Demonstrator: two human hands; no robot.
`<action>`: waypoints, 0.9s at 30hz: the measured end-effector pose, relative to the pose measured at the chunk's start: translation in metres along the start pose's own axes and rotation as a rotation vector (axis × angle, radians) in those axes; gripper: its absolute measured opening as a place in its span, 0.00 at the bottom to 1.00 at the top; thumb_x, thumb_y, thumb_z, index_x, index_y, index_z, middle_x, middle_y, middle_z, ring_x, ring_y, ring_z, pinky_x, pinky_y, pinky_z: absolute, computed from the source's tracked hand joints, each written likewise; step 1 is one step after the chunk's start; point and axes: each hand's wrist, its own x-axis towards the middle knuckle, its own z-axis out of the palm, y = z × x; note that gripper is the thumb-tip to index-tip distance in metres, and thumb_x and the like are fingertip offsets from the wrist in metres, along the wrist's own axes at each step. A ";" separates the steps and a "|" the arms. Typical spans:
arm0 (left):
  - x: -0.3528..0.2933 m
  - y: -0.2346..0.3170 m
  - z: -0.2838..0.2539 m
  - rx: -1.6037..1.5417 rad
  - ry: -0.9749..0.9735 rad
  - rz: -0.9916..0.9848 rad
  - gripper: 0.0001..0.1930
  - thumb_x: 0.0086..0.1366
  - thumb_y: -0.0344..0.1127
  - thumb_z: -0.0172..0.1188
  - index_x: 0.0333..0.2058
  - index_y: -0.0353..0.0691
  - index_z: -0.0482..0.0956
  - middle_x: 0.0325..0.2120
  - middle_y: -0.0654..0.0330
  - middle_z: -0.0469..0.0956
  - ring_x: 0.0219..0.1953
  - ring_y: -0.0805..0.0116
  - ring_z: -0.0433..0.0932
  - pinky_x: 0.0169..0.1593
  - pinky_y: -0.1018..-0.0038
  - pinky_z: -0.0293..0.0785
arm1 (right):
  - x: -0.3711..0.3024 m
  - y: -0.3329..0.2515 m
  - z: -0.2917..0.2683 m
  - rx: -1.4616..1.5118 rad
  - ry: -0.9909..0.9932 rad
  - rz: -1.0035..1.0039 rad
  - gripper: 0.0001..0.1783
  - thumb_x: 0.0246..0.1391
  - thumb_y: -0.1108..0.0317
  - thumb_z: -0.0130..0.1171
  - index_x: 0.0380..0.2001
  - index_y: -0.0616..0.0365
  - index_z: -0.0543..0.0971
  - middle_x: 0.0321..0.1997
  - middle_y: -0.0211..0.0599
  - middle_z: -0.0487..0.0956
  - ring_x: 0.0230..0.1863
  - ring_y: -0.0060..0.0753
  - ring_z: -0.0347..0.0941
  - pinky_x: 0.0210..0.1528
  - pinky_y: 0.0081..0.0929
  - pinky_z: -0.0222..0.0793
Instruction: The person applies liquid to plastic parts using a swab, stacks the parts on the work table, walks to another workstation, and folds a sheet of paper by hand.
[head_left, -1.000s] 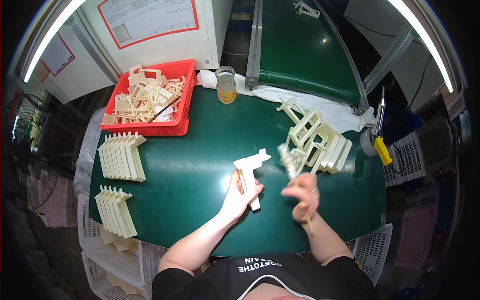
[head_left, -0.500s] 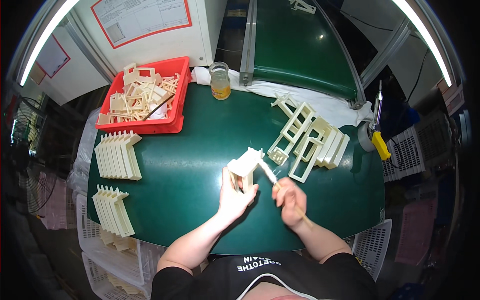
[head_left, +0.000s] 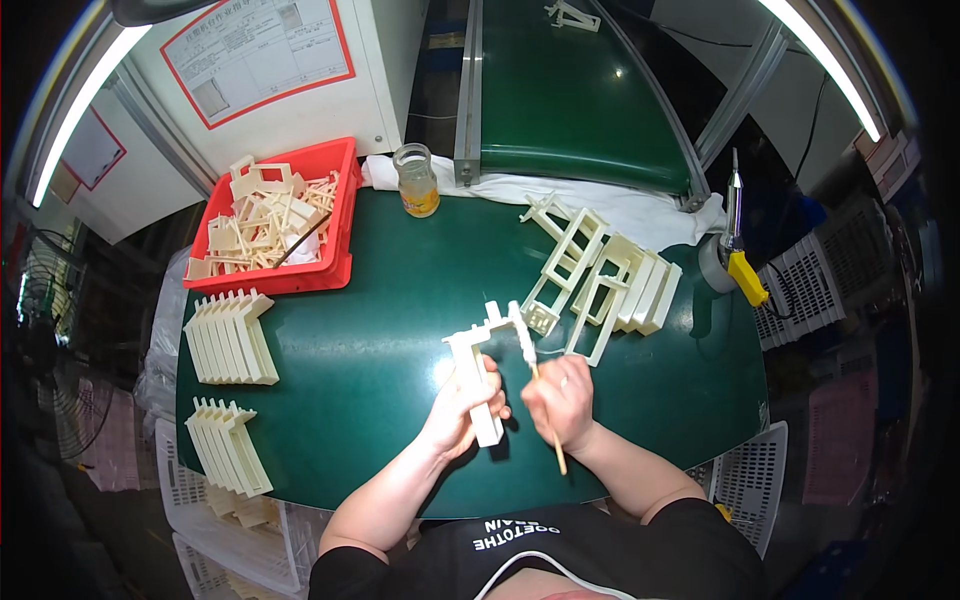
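Held upright over the middle of the table is a cream plastic frame piece (head_left: 474,385), gripped by my left hand (head_left: 450,415) with the fingers wrapped round its side. My right hand (head_left: 562,398) is closed on a swab (head_left: 525,342), a thin wooden stick with a white fluffy wrapped tip. The tip is up beside the small prongs at the piece's top end; whether they touch I cannot tell. Just beyond my right hand lie open cream frames (head_left: 572,252) and a group of similar cream pieces (head_left: 645,290).
Two rows of cream parts (head_left: 232,340) (head_left: 228,450) stand at the left. Behind them is a red bin (head_left: 344,225) of loose parts. A glass jar with yellowish liquid (head_left: 417,185), a white cloth (head_left: 640,217), a green conveyor (head_left: 570,100) and a yellow-handled soldering iron (head_left: 746,276) line the back.
My left hand has turned the frame piece so its long side stands toward me. My right hand has shifted slightly left and lower, and the swab now points more upright. The view has shifted a little.
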 end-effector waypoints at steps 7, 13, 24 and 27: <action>0.004 0.021 -0.007 1.659 0.259 0.909 0.22 0.43 0.29 0.68 0.41 0.51 0.78 0.38 0.64 0.75 0.48 0.61 0.75 0.63 0.49 0.55 | 0.005 -0.007 -0.013 0.408 0.173 0.027 0.29 0.70 0.54 0.38 0.13 0.52 0.67 0.17 0.31 0.67 0.19 0.34 0.64 0.26 0.32 0.58; 0.010 0.026 -0.006 1.520 0.332 1.198 0.23 0.41 0.30 0.69 0.40 0.54 0.79 0.39 0.65 0.77 0.48 0.61 0.74 0.64 0.47 0.52 | -0.023 0.027 -0.016 0.440 -0.004 0.647 0.27 0.69 0.67 0.42 0.12 0.56 0.65 0.12 0.29 0.64 0.16 0.24 0.60 0.21 0.26 0.54; -0.124 0.170 -0.091 0.742 0.627 0.737 0.20 0.74 0.45 0.48 0.56 0.37 0.68 0.39 0.54 0.81 0.40 0.71 0.79 0.44 0.74 0.76 | -0.025 0.014 0.000 0.625 -0.124 0.504 0.29 0.69 0.62 0.41 0.12 0.62 0.71 0.15 0.32 0.67 0.20 0.25 0.62 0.26 0.26 0.56; -0.208 0.224 -0.171 1.198 1.325 0.819 0.20 0.74 0.50 0.48 0.42 0.38 0.76 0.33 0.62 0.78 0.34 0.74 0.73 0.38 0.74 0.70 | -0.024 0.006 0.003 0.678 -0.116 0.528 0.29 0.69 0.62 0.42 0.12 0.63 0.72 0.16 0.32 0.67 0.19 0.22 0.63 0.24 0.23 0.55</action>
